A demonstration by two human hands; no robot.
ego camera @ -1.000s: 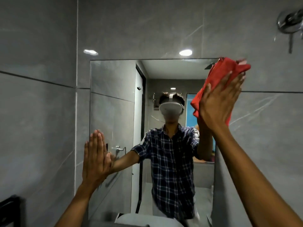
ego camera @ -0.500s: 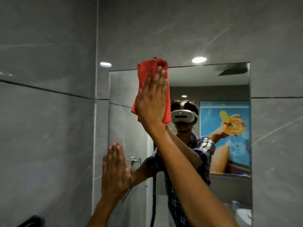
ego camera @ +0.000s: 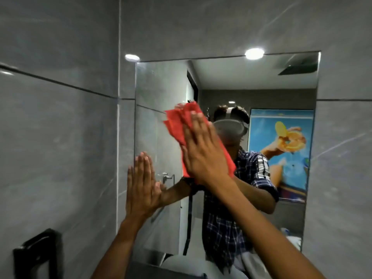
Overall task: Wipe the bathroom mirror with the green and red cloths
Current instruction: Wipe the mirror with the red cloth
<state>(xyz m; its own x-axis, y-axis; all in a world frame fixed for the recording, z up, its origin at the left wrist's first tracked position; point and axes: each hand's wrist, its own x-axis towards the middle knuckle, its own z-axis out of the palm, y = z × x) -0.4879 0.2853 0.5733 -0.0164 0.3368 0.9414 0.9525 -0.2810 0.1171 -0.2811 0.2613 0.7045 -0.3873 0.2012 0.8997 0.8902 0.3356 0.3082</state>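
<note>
The tall bathroom mirror [ego camera: 251,81] hangs on the grey tiled wall ahead. My right hand [ego camera: 203,152] lies flat on the red cloth [ego camera: 177,125], pressing it against the glass in the mirror's left-middle part. My left hand [ego camera: 143,186] rests flat and empty against the mirror's lower left edge, fingers together and pointing up. No green cloth is in view. The mirror reflects a person in a checked shirt wearing a headset.
Grey tiled walls [ego camera: 60,137] close in on the left and right of the mirror. A black fixture [ego camera: 34,254] is mounted low on the left wall. A white basin rim [ego camera: 181,262] sits below the mirror.
My right hand has swept the red cloth from the mirror's top edge down toward its middle. The left hand has stayed flat at the lower left edge.
</note>
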